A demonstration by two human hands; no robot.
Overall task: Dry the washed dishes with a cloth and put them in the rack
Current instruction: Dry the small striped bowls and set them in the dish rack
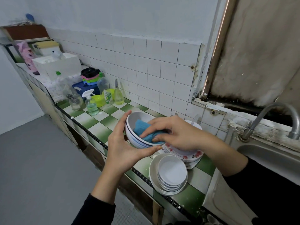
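With the fingers (125, 118) of the left hand (123, 148) curled round the far rim and the thumb under the near wall, holds one white bowl (138, 142) with blue stripes. Keeps it tilted at the middle of the frame, above the green tiled counter (100, 125). With the bent fingers of the right hand (177, 133), grips one blue cloth (142, 127) and presses it into the bowl, over the near rim.

To do this step well:
- Keep the left grip firm, since the bowl is probably still wet and slippery.
- Turn the bowl little by little against the cloth.
- Wipe the bottom first, then the inner wall, then the rim and the outside.
- Stay above the counter and clear of the dishes just below.

Counted, at lower middle: one stack of shallow dishes (172, 172), about four or five by the rims, on one or two wider white plates (152, 176). Just to the right, under the right wrist: flowered plates (194, 155), at least three, hard to count. Behind the right hand: a second bowl (194, 124), partly hidden. At middle left: about four bottles (119, 96) and one glass jar (76, 102). At the right edge: one faucet (284, 111) and one sink (267, 153). Cannot make out the rack with certainty.
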